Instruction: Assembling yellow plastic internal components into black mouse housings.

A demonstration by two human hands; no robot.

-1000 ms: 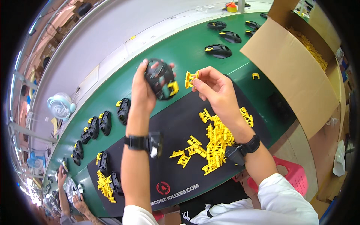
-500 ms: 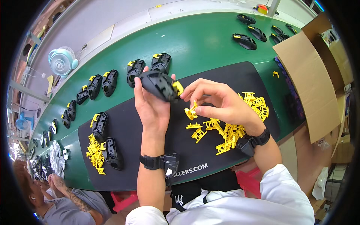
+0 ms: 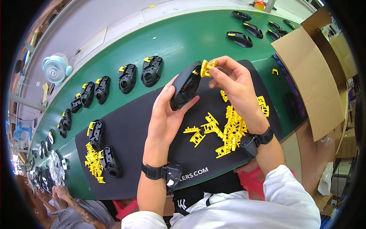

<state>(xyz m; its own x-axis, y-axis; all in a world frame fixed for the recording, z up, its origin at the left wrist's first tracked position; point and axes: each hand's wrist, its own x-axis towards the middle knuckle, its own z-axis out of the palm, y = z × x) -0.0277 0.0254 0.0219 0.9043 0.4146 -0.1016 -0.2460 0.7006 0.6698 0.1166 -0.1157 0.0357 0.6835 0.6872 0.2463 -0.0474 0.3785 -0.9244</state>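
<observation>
A black plastic shell, shaped like a computer mouse cover, stands on edge in my left hand, its hollow side turned to the right. Between the thumb and fingers of my right hand is a yellow plastic clip. The clip meets the upper end of the shell; whether it sits in place there I cannot tell. Below my right hand, a pile of yellow clips covers part of the black mat.
Several black shells with yellow clips line the green table beyond the mat. Two shells lie beside a smaller clip pile at left. An open cardboard box stands right. Another person's hands are at lower left.
My left hand has tilted the shell upright and turned its hollow side rightward. My right hand has risen, bringing the yellow clip from above the pile to the shell's upper end.
</observation>
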